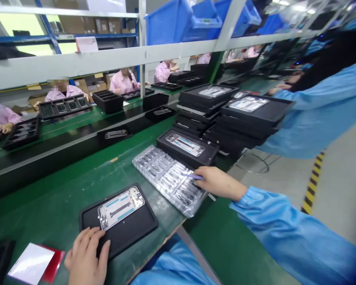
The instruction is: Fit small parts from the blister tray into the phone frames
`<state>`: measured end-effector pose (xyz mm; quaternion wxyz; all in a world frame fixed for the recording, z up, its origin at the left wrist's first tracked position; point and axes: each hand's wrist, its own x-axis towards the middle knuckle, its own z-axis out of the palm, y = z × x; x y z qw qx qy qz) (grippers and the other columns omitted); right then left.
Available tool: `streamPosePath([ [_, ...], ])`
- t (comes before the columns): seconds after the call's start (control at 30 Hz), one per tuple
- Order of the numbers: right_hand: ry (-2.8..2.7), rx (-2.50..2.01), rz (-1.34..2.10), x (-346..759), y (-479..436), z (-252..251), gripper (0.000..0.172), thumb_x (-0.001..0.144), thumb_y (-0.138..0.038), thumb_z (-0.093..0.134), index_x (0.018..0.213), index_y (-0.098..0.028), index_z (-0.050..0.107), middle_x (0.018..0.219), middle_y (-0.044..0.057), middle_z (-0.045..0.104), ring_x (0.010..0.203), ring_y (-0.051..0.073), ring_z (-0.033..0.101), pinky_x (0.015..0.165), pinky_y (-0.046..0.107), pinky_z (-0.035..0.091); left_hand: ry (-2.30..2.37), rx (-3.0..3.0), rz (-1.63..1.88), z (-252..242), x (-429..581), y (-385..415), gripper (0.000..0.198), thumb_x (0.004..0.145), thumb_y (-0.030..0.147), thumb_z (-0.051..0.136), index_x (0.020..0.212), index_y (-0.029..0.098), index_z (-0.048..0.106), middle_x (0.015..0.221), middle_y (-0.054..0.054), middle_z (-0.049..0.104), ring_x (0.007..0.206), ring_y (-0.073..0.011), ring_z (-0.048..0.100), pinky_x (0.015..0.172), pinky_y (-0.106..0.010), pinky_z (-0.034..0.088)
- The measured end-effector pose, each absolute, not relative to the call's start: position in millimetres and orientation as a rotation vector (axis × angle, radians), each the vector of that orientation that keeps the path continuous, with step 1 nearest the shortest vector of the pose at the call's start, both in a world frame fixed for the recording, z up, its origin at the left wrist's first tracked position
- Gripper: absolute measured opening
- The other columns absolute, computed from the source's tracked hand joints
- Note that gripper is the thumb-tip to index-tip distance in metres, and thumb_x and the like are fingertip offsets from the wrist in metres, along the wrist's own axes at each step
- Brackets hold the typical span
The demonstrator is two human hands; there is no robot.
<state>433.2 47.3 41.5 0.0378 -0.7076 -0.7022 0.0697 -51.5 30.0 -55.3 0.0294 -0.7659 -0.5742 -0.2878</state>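
Note:
My left hand (pixel 86 255) lies on the near edge of a black tray (pixel 139 227), its fingers spread on the rim. In that tray sits a phone mid-frame (pixel 121 208) with blue strips. My right hand (pixel 218 183) pinches a small pale blue strip (pixel 195 177) above a clear plastic blister tray (pixel 166 178) packed with small metal parts. Just beyond, another black tray (pixel 207 152) holds a second phone mid-frame (pixel 185 144).
Stacks of black trays (pixel 243 118) rise at the far end of the green bench (pixel 47 213). A co-worker's blue sleeve (pixel 314 122) reaches over them. Workers in pink (pixel 124 81) sit across a conveyor (pixel 56 154). Blue bins (pixel 175 27) line the overhead shelf.

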Motion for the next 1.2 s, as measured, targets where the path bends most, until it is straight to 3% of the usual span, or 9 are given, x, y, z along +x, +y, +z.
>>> streamPosePath([
  [0.1,-2.145,-2.211,0.221,433.9,48.4,42.0,0.019,0.081,-0.028,0.056,0.085,-0.019,0.071,0.092,0.009,0.073,0.088,0.022,0.067,0.079,0.027,0.046,-1.749,-2.444,-0.772,-63.4,-58.6,30.0,0.02,0.08,0.042,0.06,0.096,0.04,0.071,0.107,0.004,0.076,0.106,-0.0307,0.068,0.083,-0.048,0.057],
  [0.27,-2.094,-2.362,0.185,432.6,51.0,38.8,0.018,0.078,-0.027,0.056,0.076,-0.016,0.069,0.077,0.013,0.071,0.073,0.024,0.067,0.066,0.031,0.044,-1.818,-2.414,-0.739,-66.2,-56.5,20.9,0.021,0.08,0.045,0.06,0.095,0.038,0.073,0.11,0.002,0.075,0.109,-0.032,0.066,0.088,-0.05,0.055],
  [0.37,-2.095,-2.373,0.145,426.8,53.1,34.7,0.018,0.078,-0.024,0.055,0.072,-0.015,0.069,0.074,0.015,0.07,0.073,0.025,0.067,0.067,0.032,0.043,-1.845,-2.428,-0.78,-62.4,-49.6,16.5,0.02,0.078,0.045,0.062,0.095,0.04,0.072,0.11,0.002,0.075,0.11,-0.034,0.065,0.09,-0.054,0.054],
  [0.5,-2.084,-2.325,0.14,424.2,49.9,35.4,0.017,0.077,-0.021,0.054,0.071,-0.017,0.069,0.072,0.012,0.07,0.071,0.023,0.066,0.065,0.029,0.042,-1.899,-2.419,-0.873,-53.6,-44.9,12.8,0.016,0.076,0.044,0.064,0.092,0.044,0.07,0.11,0.002,0.074,0.112,-0.0375,0.064,0.088,-0.059,0.053],
  [0.63,-1.996,-2.296,0.155,434.8,44.6,44.6,0.026,0.086,-0.031,0.049,0.077,-0.019,0.07,0.075,0.007,0.072,0.07,0.019,0.065,0.062,0.027,0.042,-1.953,-2.346,-1.045,-41.9,-44.0,9.4,0.015,0.076,0.043,0.066,0.09,0.042,0.07,0.107,0.0,0.073,0.111,-0.0387,0.062,0.096,-0.062,0.05],
  [0.83,-1.7,-2.057,0.381,403.8,39.3,73.2,0.031,0.086,-0.048,0.055,0.083,-0.021,0.071,0.069,0.0,0.069,0.063,0.018,0.062,0.058,0.028,0.044,-2.189,-2.35,-1.502,-10.5,-20.9,-4.9,0.016,0.078,0.044,0.067,0.092,0.038,0.07,0.108,-0.001,0.07,0.107,-0.0335,0.065,0.097,-0.052,0.052],
  [1.0,-1.721,-1.642,0.766,293.3,34.9,76.0,0.03,0.086,-0.05,0.06,0.086,-0.021,0.07,0.073,0.001,0.071,0.069,0.02,0.064,0.061,0.029,0.048,-2.387,-2.669,-1.951,15.9,27.2,-13.4,0.025,0.083,0.037,0.069,0.104,0.024,0.067,0.106,-0.008,0.071,0.1,-0.0246,0.064,0.093,-0.039,0.049],
  [1.2,-1.743,-1.41,0.86,193.0,26.1,45.9,0.028,0.086,-0.039,0.062,0.109,-0.023,0.065,0.082,0.001,0.073,0.066,0.019,0.067,0.06,0.029,0.052,-2.407,-2.262,-3.005,14.3,38.4,-2.5,0.034,0.078,0.039,0.079,0.097,0.018,0.062,0.084,-0.003,0.065,0.076,-0.0128,0.058,0.073,-0.026,0.046],
])
